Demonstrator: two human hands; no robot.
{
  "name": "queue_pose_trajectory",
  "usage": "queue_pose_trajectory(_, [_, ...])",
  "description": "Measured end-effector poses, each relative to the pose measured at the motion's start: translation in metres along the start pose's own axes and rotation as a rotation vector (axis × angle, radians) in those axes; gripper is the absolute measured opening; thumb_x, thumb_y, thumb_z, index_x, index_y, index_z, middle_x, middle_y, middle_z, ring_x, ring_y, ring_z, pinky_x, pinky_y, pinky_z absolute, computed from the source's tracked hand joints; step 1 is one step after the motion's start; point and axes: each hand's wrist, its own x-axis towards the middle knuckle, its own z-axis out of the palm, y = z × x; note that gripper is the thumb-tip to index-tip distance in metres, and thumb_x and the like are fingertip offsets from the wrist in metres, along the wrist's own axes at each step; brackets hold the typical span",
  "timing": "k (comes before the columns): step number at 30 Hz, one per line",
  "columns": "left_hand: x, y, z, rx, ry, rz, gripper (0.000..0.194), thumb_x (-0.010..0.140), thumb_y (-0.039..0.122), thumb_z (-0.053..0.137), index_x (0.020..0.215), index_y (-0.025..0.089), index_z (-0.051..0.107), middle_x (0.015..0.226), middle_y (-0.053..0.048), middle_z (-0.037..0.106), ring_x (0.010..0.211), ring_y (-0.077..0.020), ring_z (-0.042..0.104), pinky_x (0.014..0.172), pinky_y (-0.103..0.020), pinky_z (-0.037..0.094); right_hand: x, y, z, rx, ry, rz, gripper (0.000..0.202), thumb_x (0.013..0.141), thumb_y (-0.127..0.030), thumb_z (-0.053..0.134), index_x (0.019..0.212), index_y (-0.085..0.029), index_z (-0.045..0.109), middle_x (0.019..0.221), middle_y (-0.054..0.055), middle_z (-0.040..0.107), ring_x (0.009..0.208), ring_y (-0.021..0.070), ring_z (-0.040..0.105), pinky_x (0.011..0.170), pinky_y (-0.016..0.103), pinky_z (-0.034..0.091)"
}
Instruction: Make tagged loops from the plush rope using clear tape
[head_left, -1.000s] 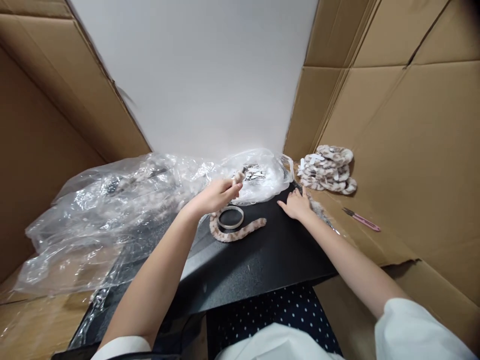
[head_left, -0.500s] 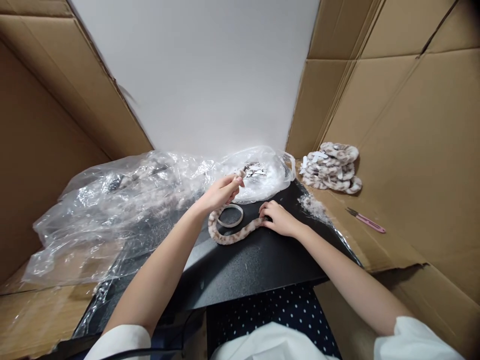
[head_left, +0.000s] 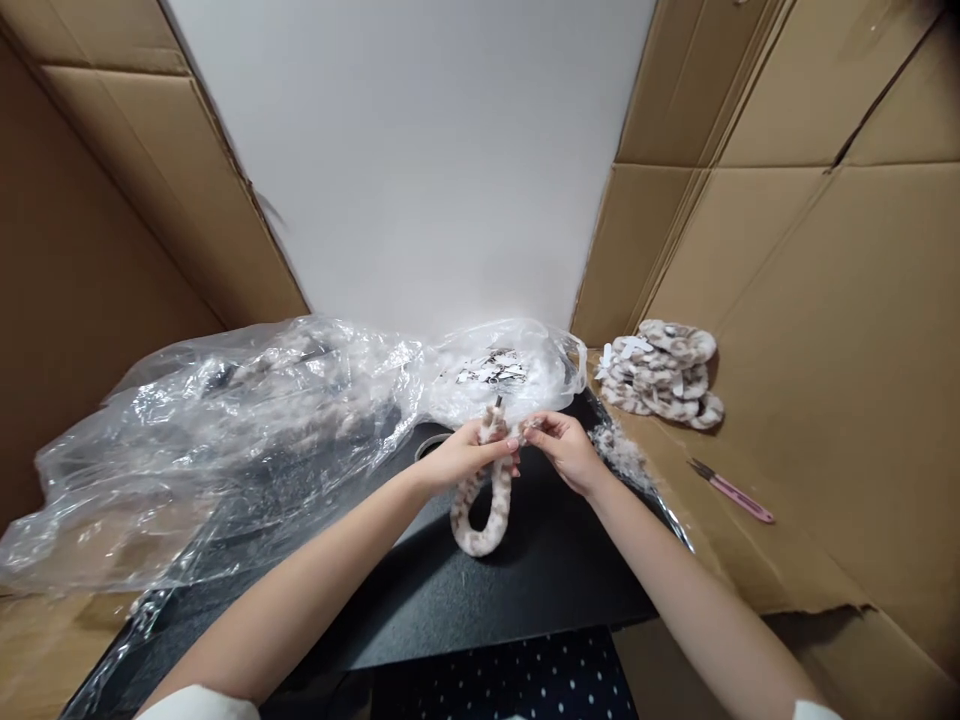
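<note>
A fluffy white-and-brown spotted plush tube (head_left: 480, 543) hangs in a loop over the black table, its two ends brought close together. My left hand (head_left: 466, 457) is closed around it near both ends, thumb across the top. A short dark tip pokes up from one end above these fingers. My right hand (head_left: 568, 452) pinches the other end, just right of my left thumb. Behind my left wrist lies a round ring (head_left: 429, 444), perhaps a tape roll, mostly hidden.
A clear plastic bag (head_left: 225, 430) of fluffy material covers the left side. Behind my hands is a bag with small white-and-black pieces (head_left: 495, 368). Spotted plush bands (head_left: 664, 375) with white tags are piled right, near pink thread snips (head_left: 731, 492) and fluff scraps (head_left: 622, 452). Cardboard walls flank the table (head_left: 450, 610).
Both hands have come together, and the plush tube has gone from a wide curve on the table to a narrow hanging loop. The view has tilted slightly upward.
</note>
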Motion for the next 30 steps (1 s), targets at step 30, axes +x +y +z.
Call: queue_pose_trajectory(30, [-0.158,-0.023,-0.048,-0.998,0.944,0.514,0.042,0.1,0.019,0.017,0.058,0.02,0.024,0.043,0.007,0.019,0.035,-0.0087,0.02,0.036,-0.021,0.024,-0.043,-0.046,-0.025,0.639,0.477,0.03,0.022,0.092,-0.016,0.036,0.073,-0.019,0.046,0.055,-0.008,0.022,0.045,0.0083,0.025,0.044,0.018,0.034])
